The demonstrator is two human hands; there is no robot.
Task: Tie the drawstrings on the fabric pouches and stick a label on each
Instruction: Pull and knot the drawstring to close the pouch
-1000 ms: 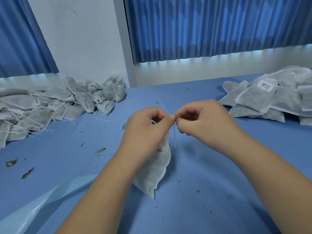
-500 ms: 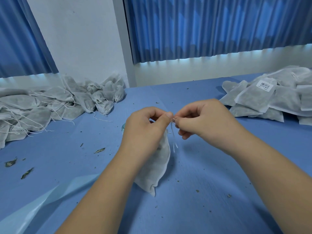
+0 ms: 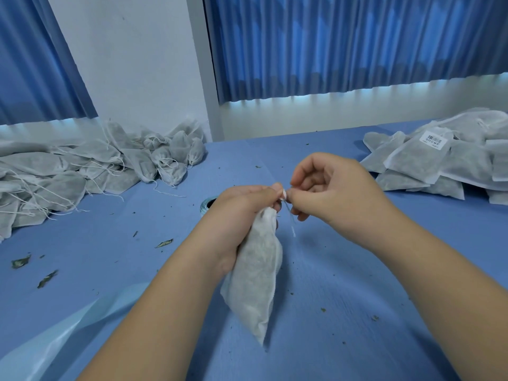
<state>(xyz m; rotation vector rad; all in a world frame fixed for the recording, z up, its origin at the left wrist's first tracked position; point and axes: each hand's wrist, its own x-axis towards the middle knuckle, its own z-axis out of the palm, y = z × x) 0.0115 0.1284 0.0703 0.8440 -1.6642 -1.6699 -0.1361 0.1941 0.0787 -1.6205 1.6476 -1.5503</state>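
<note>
The pouch hung above the table, its neck gripped by the left hand; the right hand pinched the drawstring. If that thin string slipped, the knot would likely loosen.

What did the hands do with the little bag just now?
The right hand worked the drawstring, and its loose ends now dangle below the pinch. More of the pouch shows under the left hand. Nothing was let go: the left hand still grips its neck, and the left pile and right pile lie as before.
</note>
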